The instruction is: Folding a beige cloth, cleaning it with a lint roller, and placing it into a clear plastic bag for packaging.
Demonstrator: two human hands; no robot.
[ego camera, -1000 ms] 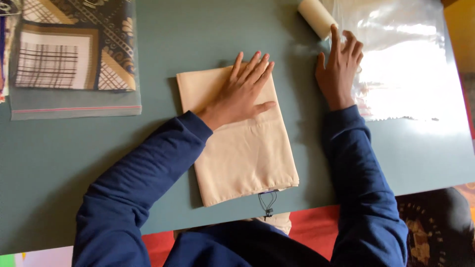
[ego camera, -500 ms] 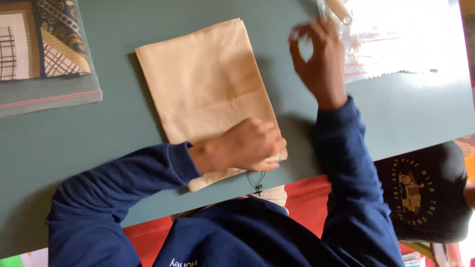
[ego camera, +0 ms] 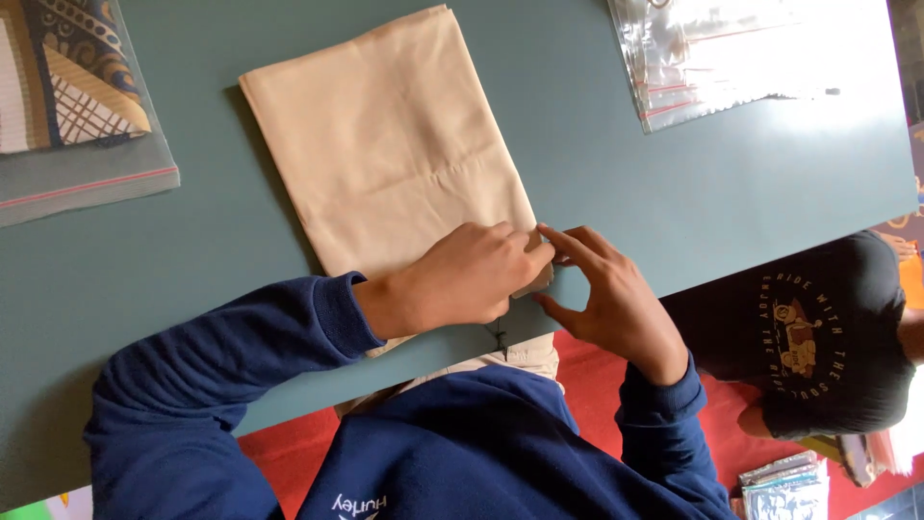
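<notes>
A folded cream cloth (ego camera: 385,144) lies flat on the grey-green table (ego camera: 674,183). My left hand (ego camera: 462,274) rests with curled fingers on the cloth's near right corner, gripping its edge. Beside it, my right hand (ego camera: 602,299) has thumb and forefinger spread, the fingertips touching that same corner at the table's front edge. A thin black cord (ego camera: 498,337) hangs below the cloth's near edge. Both arms wear dark blue sleeves.
A stack of clear zip bags (ego camera: 722,58) lies at the far right of the table. A bagged patterned fabric (ego camera: 67,106) sits at the far left. A person in a black printed shirt (ego camera: 818,337) is seated below the table's right edge, on red flooring.
My right hand came down from the clear bags at the far right to the cloth's near corner, next to my left hand. The left hand stayed on that corner.
</notes>
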